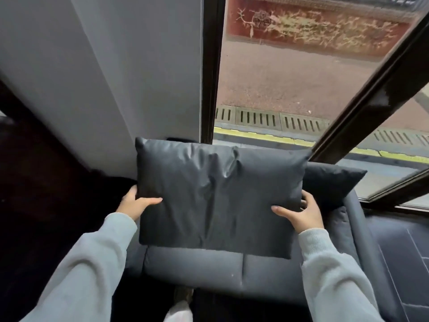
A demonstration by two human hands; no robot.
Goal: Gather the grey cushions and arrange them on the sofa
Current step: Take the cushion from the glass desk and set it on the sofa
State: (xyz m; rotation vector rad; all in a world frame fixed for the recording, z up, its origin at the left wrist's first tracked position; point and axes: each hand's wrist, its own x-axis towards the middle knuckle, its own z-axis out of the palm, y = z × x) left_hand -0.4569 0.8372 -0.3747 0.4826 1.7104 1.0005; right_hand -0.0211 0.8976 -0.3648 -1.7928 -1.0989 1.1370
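Observation:
A dark grey cushion [218,196] is held upright in front of me, above the seat of the grey sofa [209,268]. My left hand [135,204] grips its left edge, thumb on the front face. My right hand [301,212] grips its right edge the same way. A second grey cushion [334,182] leans behind it to the right, mostly hidden, with only its right corner showing.
A grey wall [104,77] rises behind the sofa on the left. A dark-framed window [301,77] on the right looks onto pavement and a drain grate. The sofa's right armrest [362,228] borders a dark tiled floor [406,263]. Deep shadow fills the left side.

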